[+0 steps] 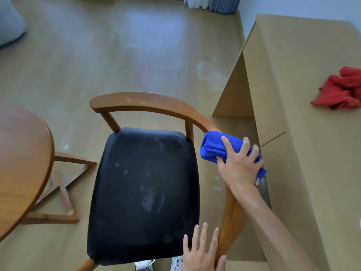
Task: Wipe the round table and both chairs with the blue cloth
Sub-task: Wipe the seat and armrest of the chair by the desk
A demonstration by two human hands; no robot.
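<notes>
I am standing over a pale wood-look floor (pixel 109 55), which is carrying most of what is here. A wooden chair (pixel 144 184) with a black padded seat is standing on it right below me, its seat smeared with pale marks. To my left the round table (pixel 21 157) is standing on the same floor, its crossed wooden base (pixel 64 194) showing beneath the top. White specks are lying scattered on the boards beyond the chair. To my right a light-brown cabinet (pixel 304 79) is rising from the floor, and a crumpled red cloth (pixel 340 90) is lying on its top.
</notes>
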